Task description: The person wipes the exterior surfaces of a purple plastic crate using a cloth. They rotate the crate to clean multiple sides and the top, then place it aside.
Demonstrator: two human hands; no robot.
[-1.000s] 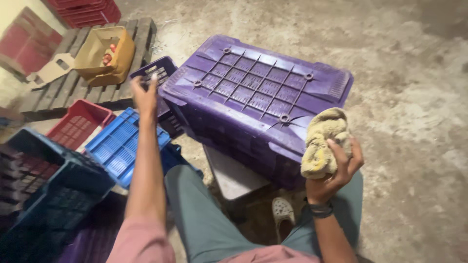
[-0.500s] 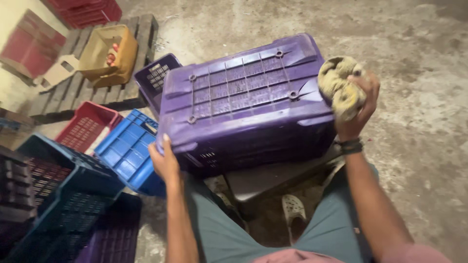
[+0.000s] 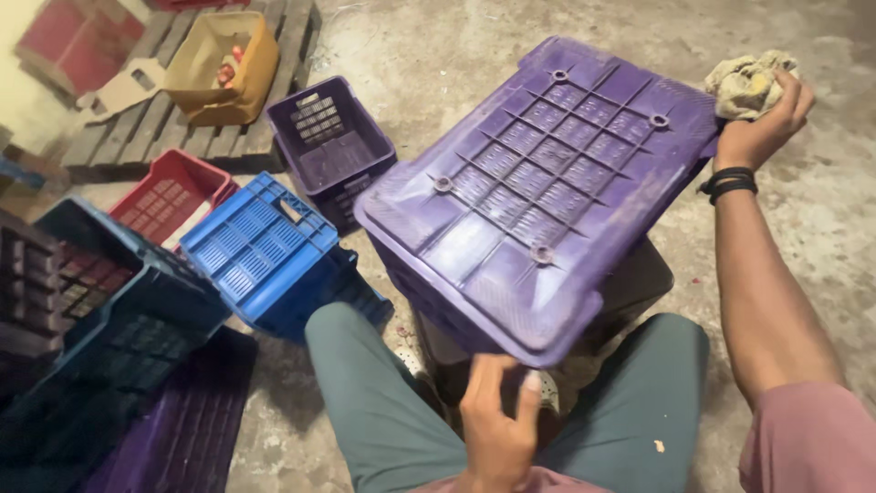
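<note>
Down low, the left hand [image 3: 497, 429] grips the near edge of a big purple crate [image 3: 547, 183] that lies upside down over the person's knees. Past it, the right hand [image 3: 762, 123] is squeezed shut on a dirty yellow rag [image 3: 748, 82] at the crate's far corner. Off to the left sit a blue crate [image 3: 260, 242], a red crate [image 3: 169, 196] and a small purple crate [image 3: 328, 146]. Farthest away, a cardboard box [image 3: 224, 64] rests on a wooden pallet [image 3: 155, 137].

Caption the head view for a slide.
Seated person's left hand steadies an upturned purple crate while the right hand grips a rag.
</note>
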